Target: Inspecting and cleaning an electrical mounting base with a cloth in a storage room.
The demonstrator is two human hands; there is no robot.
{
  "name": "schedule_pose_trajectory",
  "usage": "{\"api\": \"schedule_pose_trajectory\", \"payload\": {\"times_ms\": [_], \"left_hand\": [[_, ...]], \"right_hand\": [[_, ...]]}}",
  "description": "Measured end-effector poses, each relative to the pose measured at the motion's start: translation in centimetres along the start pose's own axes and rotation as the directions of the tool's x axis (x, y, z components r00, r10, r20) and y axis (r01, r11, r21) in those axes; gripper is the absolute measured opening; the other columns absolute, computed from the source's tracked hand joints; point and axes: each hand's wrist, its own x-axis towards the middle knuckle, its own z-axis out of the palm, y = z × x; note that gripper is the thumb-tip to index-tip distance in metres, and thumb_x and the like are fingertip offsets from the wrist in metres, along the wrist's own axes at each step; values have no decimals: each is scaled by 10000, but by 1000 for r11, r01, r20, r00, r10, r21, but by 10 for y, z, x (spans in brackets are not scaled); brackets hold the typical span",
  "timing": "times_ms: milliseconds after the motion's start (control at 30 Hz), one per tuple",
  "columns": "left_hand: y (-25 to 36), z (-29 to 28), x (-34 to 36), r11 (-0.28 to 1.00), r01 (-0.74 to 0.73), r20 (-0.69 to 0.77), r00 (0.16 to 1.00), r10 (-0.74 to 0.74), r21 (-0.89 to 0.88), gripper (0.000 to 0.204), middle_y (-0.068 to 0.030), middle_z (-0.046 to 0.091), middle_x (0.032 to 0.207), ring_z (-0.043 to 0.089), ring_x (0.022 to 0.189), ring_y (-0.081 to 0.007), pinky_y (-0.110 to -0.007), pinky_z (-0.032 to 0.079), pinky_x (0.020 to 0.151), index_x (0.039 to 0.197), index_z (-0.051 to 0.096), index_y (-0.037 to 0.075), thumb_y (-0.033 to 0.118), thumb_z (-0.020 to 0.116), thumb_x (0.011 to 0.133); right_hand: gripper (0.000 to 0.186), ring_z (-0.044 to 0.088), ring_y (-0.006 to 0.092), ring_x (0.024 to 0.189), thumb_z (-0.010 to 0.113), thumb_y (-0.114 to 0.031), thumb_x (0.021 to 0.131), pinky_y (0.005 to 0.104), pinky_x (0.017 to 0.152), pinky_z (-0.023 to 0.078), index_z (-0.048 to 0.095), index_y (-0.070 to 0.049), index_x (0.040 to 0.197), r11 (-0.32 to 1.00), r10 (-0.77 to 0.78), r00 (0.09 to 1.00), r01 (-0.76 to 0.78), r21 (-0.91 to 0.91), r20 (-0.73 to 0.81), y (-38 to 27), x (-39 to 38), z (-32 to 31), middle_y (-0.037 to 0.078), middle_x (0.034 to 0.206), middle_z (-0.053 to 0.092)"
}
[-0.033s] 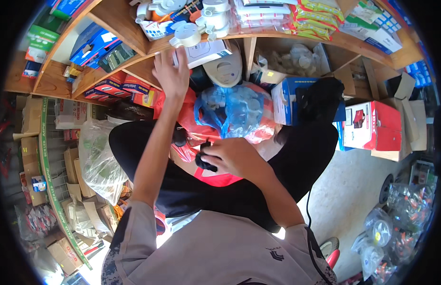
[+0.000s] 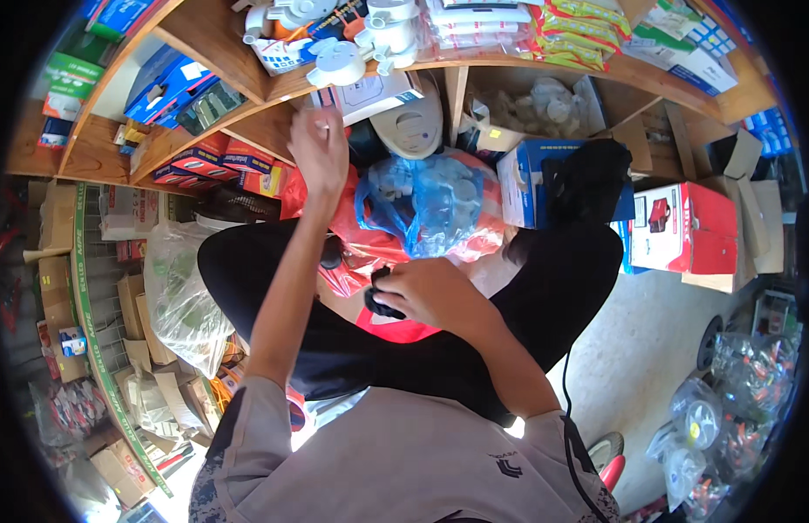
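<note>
My left hand (image 2: 317,152) is raised to the wooden shelf (image 2: 247,113), fingers apart and holding nothing, just below a white box (image 2: 374,94) and white round plastic fittings (image 2: 335,68). My right hand (image 2: 435,292) is low between my knees, closed on a small black object (image 2: 380,302) above a red plastic bag (image 2: 396,329). A blue plastic bag (image 2: 430,202) full of white parts lies on more red plastic just beyond that hand. My black trousers (image 2: 352,357) frame both sides.
Red and blue boxes (image 2: 221,161) line the lower shelf on the left. A red-and-white carton (image 2: 683,227) and a blue carton (image 2: 522,179) stand on the right. A clear plastic bag (image 2: 182,301) and cardboard packs sit on my left. Bags of small parts (image 2: 727,392) lie on the floor at the right.
</note>
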Motion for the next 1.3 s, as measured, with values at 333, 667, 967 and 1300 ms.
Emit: {"api": "schedule_pose_trajectory", "payload": {"times_ms": [333, 667, 967, 1300], "left_hand": [[-227, 124, -164, 921, 347, 740, 570, -357, 177, 321, -195, 756, 981, 736, 950, -322, -374, 560, 854, 1094, 733, 4, 160, 638, 830], [-222, 161, -230, 615, 783, 858, 251, -449, 92, 368, -199, 673, 1066, 705, 1051, -368, -455, 623, 807, 1156, 633, -13, -106, 422, 869], [-239, 155, -224, 966, 35, 885, 393, -250, 258, 396, -191, 646, 1252, 641, 1157, -348, -407, 507, 997, 1237, 690, 100, 70, 633, 847], [-255, 160, -244, 968, -40, 902, 376, -214, 247, 458, -211, 545, 1230, 616, 1091, -398, -448, 521, 913, 1223, 601, 25, 173, 751, 817]], "right_hand": [[110, 705, 320, 766, 684, -138, 772, 437, 703, 557, 713, -37, 742, 999, 44, 976, -46, 5, 211, 22, -18, 45, 155, 788, 684], [87, 706, 312, 827, 677, -78, 793, 432, 722, 561, 718, -19, 841, 976, 216, 925, -205, -67, 313, 30, -12, 11, 171, 879, 701], [78, 700, 294, 829, 670, -84, 801, 415, 712, 559, 709, -29, 841, 980, 200, 936, -194, -49, 289, 33, -13, 17, 152, 880, 698], [56, 679, 295, 858, 670, -58, 796, 407, 751, 551, 701, -27, 830, 972, 228, 941, -237, 5, 251, 38, -16, 14, 157, 870, 681]]}}
